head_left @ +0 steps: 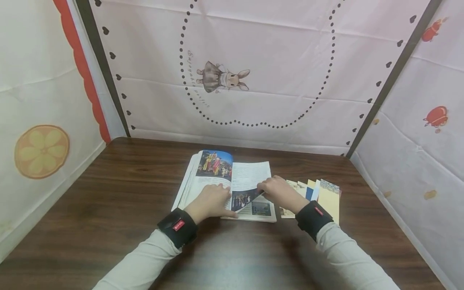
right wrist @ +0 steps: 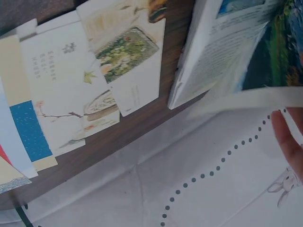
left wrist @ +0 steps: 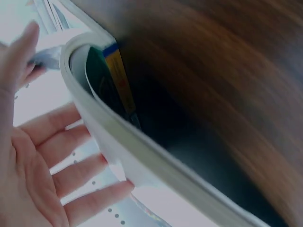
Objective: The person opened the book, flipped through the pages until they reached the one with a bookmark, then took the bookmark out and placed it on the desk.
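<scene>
A thick book (head_left: 192,199) with colour photos and text lies spread on the dark wood table. My left hand (head_left: 213,201) rests on its left page near the spine, thumb stretched toward the lower right. In the left wrist view its fingers (left wrist: 71,182) are extended against the book's pages. My right hand (head_left: 277,191) pinches a right-hand page (head_left: 250,173), its lower corner lifted, baring a photo on the sheet beneath. The right wrist view catches only the fingers (right wrist: 289,142) at the edge of the curved page.
Just right of the book lies a fan of overlapping printed cards (head_left: 330,197), some with plant drawings, close under my right wrist. The wooden table (head_left: 119,193) is bounded by a back curtain (head_left: 272,80) with a rabbit print and by side curtains.
</scene>
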A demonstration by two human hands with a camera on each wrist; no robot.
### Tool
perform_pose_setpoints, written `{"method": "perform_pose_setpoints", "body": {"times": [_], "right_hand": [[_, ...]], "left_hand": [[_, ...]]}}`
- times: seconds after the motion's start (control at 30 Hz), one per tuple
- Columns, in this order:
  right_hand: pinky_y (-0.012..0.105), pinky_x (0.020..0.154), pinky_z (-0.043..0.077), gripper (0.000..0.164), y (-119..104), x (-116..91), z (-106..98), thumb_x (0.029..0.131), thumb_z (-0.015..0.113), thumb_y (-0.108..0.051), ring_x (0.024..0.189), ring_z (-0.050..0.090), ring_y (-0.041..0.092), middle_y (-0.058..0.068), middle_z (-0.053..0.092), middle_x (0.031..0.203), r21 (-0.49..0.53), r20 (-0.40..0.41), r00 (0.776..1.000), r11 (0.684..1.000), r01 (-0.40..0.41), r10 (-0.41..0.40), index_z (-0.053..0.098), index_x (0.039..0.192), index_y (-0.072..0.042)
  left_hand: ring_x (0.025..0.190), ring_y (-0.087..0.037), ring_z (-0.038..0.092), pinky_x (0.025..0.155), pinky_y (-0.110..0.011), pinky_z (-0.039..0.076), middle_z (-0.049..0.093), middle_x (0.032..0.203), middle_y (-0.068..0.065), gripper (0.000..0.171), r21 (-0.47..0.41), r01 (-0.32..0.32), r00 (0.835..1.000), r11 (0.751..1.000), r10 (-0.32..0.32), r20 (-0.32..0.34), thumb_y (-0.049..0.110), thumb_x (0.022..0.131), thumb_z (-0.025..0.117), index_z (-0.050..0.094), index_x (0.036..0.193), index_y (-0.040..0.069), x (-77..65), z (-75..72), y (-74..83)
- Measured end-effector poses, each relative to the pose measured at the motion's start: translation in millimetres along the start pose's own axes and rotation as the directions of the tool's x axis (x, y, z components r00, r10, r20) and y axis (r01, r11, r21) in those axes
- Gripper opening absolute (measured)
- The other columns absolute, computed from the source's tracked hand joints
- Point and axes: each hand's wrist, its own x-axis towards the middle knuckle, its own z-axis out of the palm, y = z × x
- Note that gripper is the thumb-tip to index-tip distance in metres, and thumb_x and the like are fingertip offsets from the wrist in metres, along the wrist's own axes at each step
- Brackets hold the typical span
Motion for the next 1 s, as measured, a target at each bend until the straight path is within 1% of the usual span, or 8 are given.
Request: {"method": "perform_pose_setpoints", "body": {"times": [0.13, 0.4, 0.5, 0.63, 0.73, 0.87, 0.93, 1.0], "right_hand": [[0.029, 0.073, 0.047, 0.011, -5.0, 1.0, -6.2, 0.077, 0.075, -0.011, 0.078, 0.064, 0.012, -0.002, 0.072, 0.083, -0.077, -0.148, 0.987, 0.996, 0.044, -0.055, 0.070, 0.087, -0.013], [0.031, 0.086, 0.049, 0.017, -13.4, 5.8, -8.7, 0.071, 0.079, -0.006, 0.090, 0.066, 0.015, -0.001, 0.073, 0.089, -0.128, -0.365, 0.917, 0.984, 0.120, -0.159, 0.070, 0.084, -0.012], [0.035, 0.090, 0.048, 0.016, -12.1, 5.7, -6.5, 0.072, 0.078, -0.004, 0.095, 0.065, 0.018, 0.002, 0.073, 0.095, -0.076, -0.411, 0.906, 0.994, 0.072, -0.097, 0.069, 0.084, -0.011], [0.040, 0.093, 0.048, 0.024, -7.2, 1.6, -5.5, 0.074, 0.076, -0.001, 0.100, 0.065, 0.023, 0.008, 0.071, 0.103, 0.058, -0.459, 0.883, 0.995, -0.076, 0.094, 0.067, 0.096, -0.006], [0.040, 0.090, 0.050, 0.029, -2.6, -3.4, -2.9, 0.077, 0.073, -0.002, 0.098, 0.066, 0.025, 0.011, 0.070, 0.103, 0.148, -0.361, 0.902, 0.970, -0.194, 0.236, 0.065, 0.105, -0.003], [0.042, 0.094, 0.049, 0.040, 2.7, -11.8, 8.9, 0.083, 0.071, -0.017, 0.110, 0.062, 0.029, 0.016, 0.064, 0.120, 0.180, 0.018, 0.952, 0.936, -0.303, 0.305, 0.061, 0.119, -0.001], [0.043, 0.101, 0.044, 0.058, 4.3, -16.5, 17.0, 0.083, 0.072, -0.028, 0.123, 0.055, 0.029, 0.015, 0.055, 0.134, 0.205, 0.219, 0.930, 0.918, -0.340, 0.295, 0.053, 0.131, -0.001], [0.043, 0.106, 0.039, 0.075, 4.7, -21.4, 23.6, 0.079, 0.073, -0.040, 0.131, 0.047, 0.029, 0.014, 0.046, 0.143, 0.213, 0.339, 0.896, 0.904, -0.370, 0.287, 0.046, 0.138, -0.004]], "left_hand": [[0.056, -0.014, 0.048, 0.052, -0.028, 0.039, 0.059, 0.063, -0.001, 0.069, 0.029, 0.023, 0.994, 0.999, -0.019, -0.106, 0.072, 0.063, 0.068, 0.069, 0.082, 0.006, 3.3, 3.9, 6.3], [0.053, -0.014, 0.045, 0.046, -0.027, 0.036, 0.057, 0.059, -0.001, 0.045, 0.115, 0.007, 0.988, 0.993, 0.011, -0.157, 0.054, 0.075, 0.065, 0.066, 0.069, 0.009, 12.4, 10.7, 17.1], [0.053, -0.016, 0.045, 0.046, -0.028, 0.037, 0.056, 0.059, -0.002, 0.035, 0.117, 0.016, 0.985, 0.993, 0.005, -0.171, 0.041, 0.075, 0.066, 0.065, 0.067, 0.008, 13.5, 11.6, 18.8], [0.052, -0.018, 0.046, 0.045, -0.031, 0.039, 0.055, 0.057, -0.004, 0.028, 0.121, 0.018, 0.980, 0.993, 0.007, -0.201, 0.031, 0.075, 0.064, 0.062, 0.061, 0.007, 13.3, 10.2, 19.5], [0.051, -0.019, 0.047, 0.045, -0.032, 0.039, 0.054, 0.056, -0.005, 0.026, 0.122, 0.016, 0.979, 0.992, 0.009, -0.206, 0.026, 0.077, 0.061, 0.062, 0.060, 0.006, 13.1, 8.3, 19.5], [0.053, -0.020, 0.048, 0.048, -0.033, 0.040, 0.054, 0.057, -0.005, 0.028, 0.111, 0.038, 0.981, 0.993, -0.016, -0.191, 0.027, 0.080, 0.060, 0.062, 0.062, 0.006, 13.9, 5.6, 20.0], [0.053, -0.020, 0.050, 0.048, -0.033, 0.041, 0.055, 0.057, -0.005, 0.031, 0.114, 0.051, 0.981, 0.992, -0.028, -0.191, 0.029, 0.084, 0.058, 0.062, 0.062, 0.006, 14.8, 5.6, 20.1], [0.052, -0.020, 0.051, 0.048, -0.033, 0.042, 0.056, 0.056, -0.005, 0.036, 0.102, 0.058, 0.979, 0.993, -0.037, -0.200, 0.030, 0.087, 0.056, 0.061, 0.060, 0.007, 15.9, 6.5, 20.2]]}}
